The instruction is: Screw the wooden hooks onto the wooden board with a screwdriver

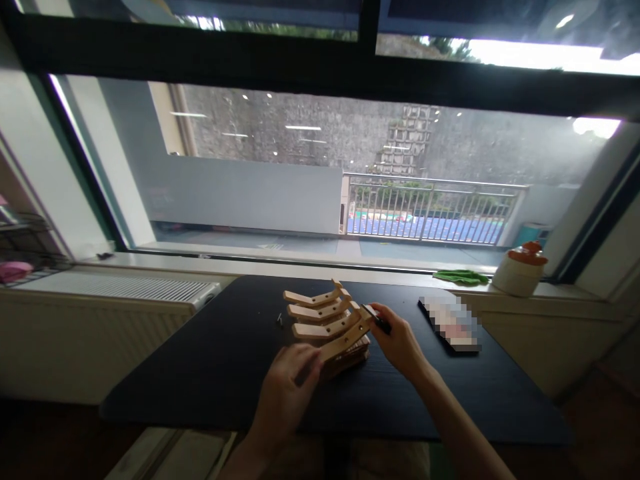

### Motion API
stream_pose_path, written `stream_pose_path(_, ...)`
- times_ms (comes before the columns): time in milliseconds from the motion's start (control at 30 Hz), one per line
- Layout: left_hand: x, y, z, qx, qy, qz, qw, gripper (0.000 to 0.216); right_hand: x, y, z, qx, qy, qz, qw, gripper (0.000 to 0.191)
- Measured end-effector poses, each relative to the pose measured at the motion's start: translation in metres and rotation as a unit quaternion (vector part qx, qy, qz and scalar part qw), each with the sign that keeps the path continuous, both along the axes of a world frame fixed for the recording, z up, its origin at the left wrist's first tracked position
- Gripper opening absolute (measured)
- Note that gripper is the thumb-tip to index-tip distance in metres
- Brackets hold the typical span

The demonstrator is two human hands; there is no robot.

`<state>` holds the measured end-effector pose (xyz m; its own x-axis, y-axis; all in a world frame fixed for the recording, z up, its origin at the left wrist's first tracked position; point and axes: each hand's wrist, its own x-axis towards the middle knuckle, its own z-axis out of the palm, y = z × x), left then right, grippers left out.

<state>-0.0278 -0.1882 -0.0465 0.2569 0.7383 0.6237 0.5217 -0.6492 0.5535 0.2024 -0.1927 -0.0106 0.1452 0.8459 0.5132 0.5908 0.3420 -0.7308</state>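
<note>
Several bent pale wooden pieces [320, 311] with dark round holes lie side by side in the middle of the dark table [210, 367]. Under the nearest ones is a brown slatted or stacked wooden thing [345, 365], partly hidden. My left hand [290, 380] has its fingers closed on the near end of the closest wooden piece [345, 341]. At that piece's far right end, my right hand [395, 337] pinches a small dark tool [379, 320], whose exact kind I cannot make out. Left of the pieces lie a few tiny screw-like bits [279, 321].
A flat, dark-edged object [450, 327] with a pixelated top lies at the table's right. On the windowsill are a green cloth [461, 277] and a pale jar with an orange lid [520, 270]. A white radiator [125, 293] stands left of the table, beneath the large window.
</note>
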Motion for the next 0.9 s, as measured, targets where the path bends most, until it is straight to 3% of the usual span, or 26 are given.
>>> stream_pose_path(100, -0.006, 0.001, 0.000, 0.017, -0.037, 0.014, 0.999, 0.018, 0.000, 0.005, -0.004, -0.011, -0.005, 0.003, 1.000, 0.032)
stream_pose_path(233, -0.011, 0.000, 0.004, -0.007, -0.081, 0.079, 0.994, 0.030, 0.001, 0.009, -0.018, -0.055, -0.059, 0.028, 0.996, 0.021)
stream_pose_path(333, -0.009, 0.001, 0.006, -0.013, -0.096, 0.108, 0.989, 0.030, 0.005, 0.009, -0.024, -0.061, -0.068, 0.021, 0.996, 0.041)
stream_pose_path(600, -0.001, -0.001, -0.015, -0.034, -0.182, 0.086, 0.979, 0.041, 0.013, 0.012, -0.017, -0.064, -0.120, 0.076, 0.988, 0.035)
stream_pose_path(733, -0.001, 0.008, -0.019, -0.049, -0.077, 0.054, 0.994, 0.038, 0.012, 0.013, -0.016, -0.083, -0.128, 0.084, 0.985, 0.036)
stream_pose_path(900, -0.014, 0.032, 0.000, -0.141, 0.009, -0.022, 0.990, 0.032, 0.016, 0.020, -0.008, -0.101, -0.129, 0.157, 0.974, 0.049)
